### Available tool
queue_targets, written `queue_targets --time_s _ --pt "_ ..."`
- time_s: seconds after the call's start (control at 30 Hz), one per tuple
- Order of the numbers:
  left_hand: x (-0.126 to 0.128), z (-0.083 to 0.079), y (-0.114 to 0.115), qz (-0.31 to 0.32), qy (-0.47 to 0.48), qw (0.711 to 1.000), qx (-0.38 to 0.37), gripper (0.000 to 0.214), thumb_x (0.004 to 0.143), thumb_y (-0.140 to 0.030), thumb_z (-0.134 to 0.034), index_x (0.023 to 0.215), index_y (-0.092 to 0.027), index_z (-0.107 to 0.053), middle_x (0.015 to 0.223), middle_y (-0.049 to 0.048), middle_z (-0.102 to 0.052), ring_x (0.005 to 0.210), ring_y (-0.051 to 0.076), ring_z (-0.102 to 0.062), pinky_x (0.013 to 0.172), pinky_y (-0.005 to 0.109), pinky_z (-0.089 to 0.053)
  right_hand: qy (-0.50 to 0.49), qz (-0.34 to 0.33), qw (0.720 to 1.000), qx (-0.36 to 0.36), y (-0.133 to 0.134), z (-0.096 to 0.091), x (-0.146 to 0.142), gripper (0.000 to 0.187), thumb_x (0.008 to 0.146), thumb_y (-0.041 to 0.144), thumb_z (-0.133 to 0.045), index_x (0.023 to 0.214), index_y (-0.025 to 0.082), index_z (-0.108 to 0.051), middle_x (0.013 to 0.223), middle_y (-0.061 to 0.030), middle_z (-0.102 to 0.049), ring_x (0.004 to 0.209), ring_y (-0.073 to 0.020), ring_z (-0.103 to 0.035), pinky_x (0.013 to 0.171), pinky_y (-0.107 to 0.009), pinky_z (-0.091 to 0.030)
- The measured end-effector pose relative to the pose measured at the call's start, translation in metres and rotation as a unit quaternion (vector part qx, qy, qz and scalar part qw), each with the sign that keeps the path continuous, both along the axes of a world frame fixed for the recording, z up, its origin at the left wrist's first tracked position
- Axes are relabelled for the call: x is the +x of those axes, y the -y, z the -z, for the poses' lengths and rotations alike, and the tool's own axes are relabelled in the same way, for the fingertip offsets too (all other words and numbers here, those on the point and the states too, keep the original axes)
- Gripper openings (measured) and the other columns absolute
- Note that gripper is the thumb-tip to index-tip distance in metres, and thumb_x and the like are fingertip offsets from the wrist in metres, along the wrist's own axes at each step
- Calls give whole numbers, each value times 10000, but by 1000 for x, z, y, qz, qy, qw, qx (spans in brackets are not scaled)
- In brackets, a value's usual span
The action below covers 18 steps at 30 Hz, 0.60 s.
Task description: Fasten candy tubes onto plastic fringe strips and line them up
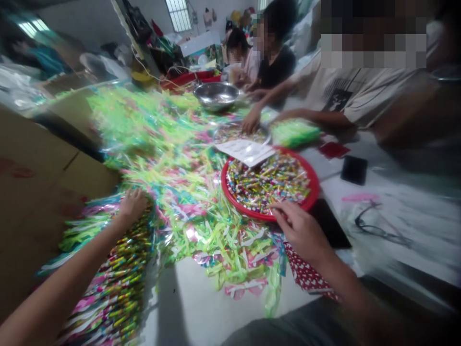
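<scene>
My left hand is at the far end of a long row of overlapping coloured pieces, its fingers curled together. Whatever they hold is hidden. Small multicoloured sticks line the row's right side, with pink, white and green plastic on its left. At the near rim of a red basin, the thumb and forefinger of my right hand are pinched together. What lies between them is too small to make out. Many small multicoloured sticks fill the basin. Left of it spreads a heap of bright plastic toy glasses.
Cardboard stands at the left. A white card lies across the basin's far edge. Behind it, a co-worker's hand reaches into a shallow bowl. A metal bowl is farther back. Eyeglasses lie at the right.
</scene>
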State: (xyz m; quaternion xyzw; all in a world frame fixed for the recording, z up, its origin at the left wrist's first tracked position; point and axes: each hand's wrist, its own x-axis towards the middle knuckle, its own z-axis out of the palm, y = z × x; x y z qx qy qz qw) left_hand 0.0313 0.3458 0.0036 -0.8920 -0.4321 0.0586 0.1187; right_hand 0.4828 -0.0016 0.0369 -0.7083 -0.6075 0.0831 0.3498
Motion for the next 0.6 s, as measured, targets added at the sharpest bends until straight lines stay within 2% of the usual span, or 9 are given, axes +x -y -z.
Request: queue_targets --time_s 0.1,0.17,0.23,0.33,0.4,0.47,0.53,0.6 --pt "22 -8 20 16 6 1000 -1 233 959 -113 -532 1121 -85 -697 1406 219 -612 1415 390 -491 1211 640 -299 63 -20 998 6 -41 6 25 236 1067 248 -475 1169 173 -674 1173 -126 -721 1157 -277 -668 1018 -446 -534" --pt "44 -11 46 37 23 999 -3 282 947 -87 -465 1097 -55 -702 1419 263 -597 1421 430 -476 1199 642 -310 110 -49 993 -1 -72 14 34 229 1046 185 -505 1196 142 -673 1228 -142 -706 1242 -279 -630 1078 -465 -501" --pt "67 -12 86 60 49 997 -8 320 981 -137 -446 1176 -60 -687 1415 245 -612 1391 414 -511 1180 598 -365 153 -75 985 -22 -99 24 36 229 1030 183 -568 1233 133 -660 1258 -119 -692 1248 -266 -627 1076 -490 -502" --pt "93 -6 167 82 106 991 -5 421 1055 -224 -394 1421 -92 -557 1428 207 -619 1342 341 -566 1152 518 -437 203 -105 972 -61 -127 40 33 214 996 247 -668 1180 137 -682 1241 -96 -689 1206 -261 -642 1045 -500 -522" --pt "98 7 227 109 149 983 -12 445 1050 -206 -415 1489 -192 -492 1461 140 -614 1352 280 -572 1146 449 -465 222 -116 965 -81 -135 48 31 202 980 263 -698 1129 128 -695 1213 -96 -695 1189 -262 -649 1041 -502 -525" --pt "92 30 284 144 251 957 -33 580 1006 -137 -457 1570 -263 -407 1393 127 -663 1304 279 -622 1117 462 -498 230 -124 961 -95 -136 52 32 188 974 267 -707 1093 123 -700 1198 -98 -700 1189 -261 -650 1047 -500 -522" --pt "77 60 334 95 299 948 -55 719 971 -103 -442 1640 -328 -310 1340 106 -696 1253 270 -668 1054 440 -561 224 -122 961 -105 -132 51 37 167 988 279 -690 1060 129 -699 1160 -85 -708 1144 -240 -665 1015 -469 -541" --pt "58 92 375 39 312 947 -68 811 933 -135 -475 1659 -421 -252 1288 64 -729 1146 278 -726 938 435 -638 209 -96 967 -114 -128 45 46 175 1033 296 -624 1078 138 -682 1058 -56 -714 981 -193 -697 903 -399 -580"
